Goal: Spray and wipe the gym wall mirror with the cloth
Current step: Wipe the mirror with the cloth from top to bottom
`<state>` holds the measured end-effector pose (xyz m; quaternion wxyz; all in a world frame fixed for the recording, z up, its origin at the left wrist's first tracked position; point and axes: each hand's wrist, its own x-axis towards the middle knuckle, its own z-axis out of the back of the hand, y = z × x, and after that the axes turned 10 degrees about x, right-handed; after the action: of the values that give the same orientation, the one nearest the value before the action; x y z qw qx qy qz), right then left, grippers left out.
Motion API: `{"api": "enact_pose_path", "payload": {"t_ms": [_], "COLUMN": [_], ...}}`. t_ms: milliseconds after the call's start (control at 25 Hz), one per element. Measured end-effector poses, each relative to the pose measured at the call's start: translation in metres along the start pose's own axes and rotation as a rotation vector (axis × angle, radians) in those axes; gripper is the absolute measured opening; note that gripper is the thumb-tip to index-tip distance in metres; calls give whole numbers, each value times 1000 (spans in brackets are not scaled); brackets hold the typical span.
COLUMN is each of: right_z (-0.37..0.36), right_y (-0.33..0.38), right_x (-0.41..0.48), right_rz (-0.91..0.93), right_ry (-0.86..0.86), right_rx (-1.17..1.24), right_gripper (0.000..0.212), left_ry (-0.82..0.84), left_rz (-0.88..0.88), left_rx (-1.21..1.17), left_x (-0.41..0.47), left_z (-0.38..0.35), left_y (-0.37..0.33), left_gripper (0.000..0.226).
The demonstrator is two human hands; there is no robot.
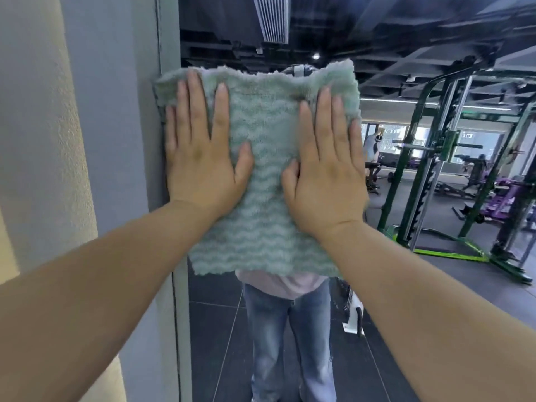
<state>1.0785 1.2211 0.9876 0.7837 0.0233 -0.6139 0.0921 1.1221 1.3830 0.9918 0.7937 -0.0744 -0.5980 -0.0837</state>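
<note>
A pale green fluffy cloth [261,198] with a wavy weave is spread flat against the wall mirror [420,68], close to the mirror's left edge. My left hand [200,149] presses flat on the cloth's left part, fingers spread and pointing up; the cloth's left corner overlaps the grey frame. My right hand [324,166] presses flat on the cloth's right part in the same way. Neither hand curls around the cloth. No spray bottle is in view.
A grey mirror frame [166,39] and a grey and cream wall [43,140] lie to the left. The mirror reflects a person in jeans [290,329], dark floor tiles, a green rack [435,169] and purple gym machines [499,195].
</note>
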Motion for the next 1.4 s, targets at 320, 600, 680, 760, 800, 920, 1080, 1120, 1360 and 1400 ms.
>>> {"api": "enact_pose_path", "payload": {"t_ms": [320,600,680,760,800,920,1080,1120,1360,1400], "right_z": [18,76,93,116,126,156,168,165,120,109], "right_y": [-60,-167,-205,-252,-273,-334,-360,-355,-271,-251], "right_x": [-89,-88,-96,-105,-109,-128,-144,-144,-134,-129], "right_rz": [190,52,52,37,25,-20,-97,-124,-51,-32], "right_ry": [160,102,101,98,95,79,45,31,22,15], "right_rx": [-40,-94,-106,-112,-119,-142,-111,-90,-12,-6], "right_gripper": [63,64,64,65,65,67,67,67,66,65], "left_ry": [44,-17,-37,-61,-72,-112,-177,-182,-152,-149], "left_rz": [-169,-224,-258,-292,-317,-398,-469,-496,-509,-490], "left_rx": [57,24,35,27,22,0,-14,-10,52,69], "left_x": [-73,-47,-53,-54,-53,-55,-64,-66,-74,-74], "left_z": [-19,-4,-5,-2,-1,1,-2,-3,-11,-13], "left_y": [-43,-174,-215,-266,-289,-360,-398,-391,-292,-269], "left_gripper": [75,75,75,75,75,73,67,66,69,70]}}
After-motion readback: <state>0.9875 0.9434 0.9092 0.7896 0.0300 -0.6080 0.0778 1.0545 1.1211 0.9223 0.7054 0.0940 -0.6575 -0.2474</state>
